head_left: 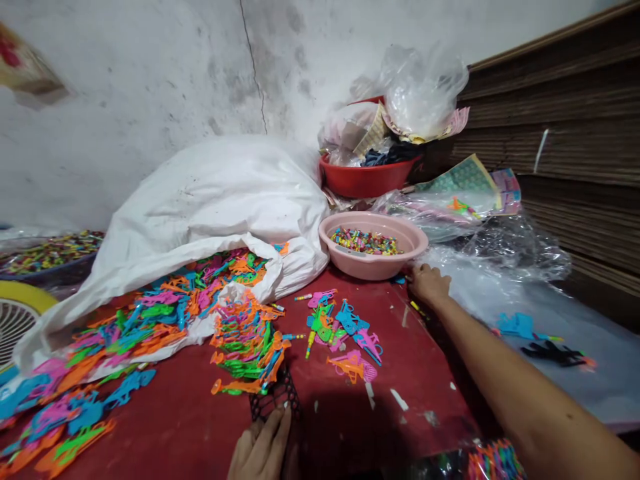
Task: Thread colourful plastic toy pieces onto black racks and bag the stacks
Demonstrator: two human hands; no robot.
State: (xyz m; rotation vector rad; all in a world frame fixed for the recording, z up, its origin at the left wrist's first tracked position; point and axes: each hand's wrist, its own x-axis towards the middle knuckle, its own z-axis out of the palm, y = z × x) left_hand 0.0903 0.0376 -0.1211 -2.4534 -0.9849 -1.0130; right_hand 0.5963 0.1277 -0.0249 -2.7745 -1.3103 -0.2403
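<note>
My left hand [263, 447] is at the bottom centre, fingers closed on the near end of a black lattice rack [277, 393]. Neat rows of orange, green, blue and pink plastic toy pieces [247, 340] line up at the rack's far part. My right hand [429, 285] reaches to the table's right edge, beside the pink basin [375, 268]. Its fingers are curled, and what they hold, if anything, is hidden. A bit of blue plastic [399, 280] shows by its fingertips. Between my hands lies a loose group of toy pieces [345, 327].
A white sack [215, 187] spills toy pieces [165, 307] on the left. Small colourful pieces [367, 241] fill the basin's bottom. Behind stands a red tub [370, 179] of plastic bags. Clear plastic sheets [525, 320] lie right; a yellow-rimmed fan [25, 300] is left.
</note>
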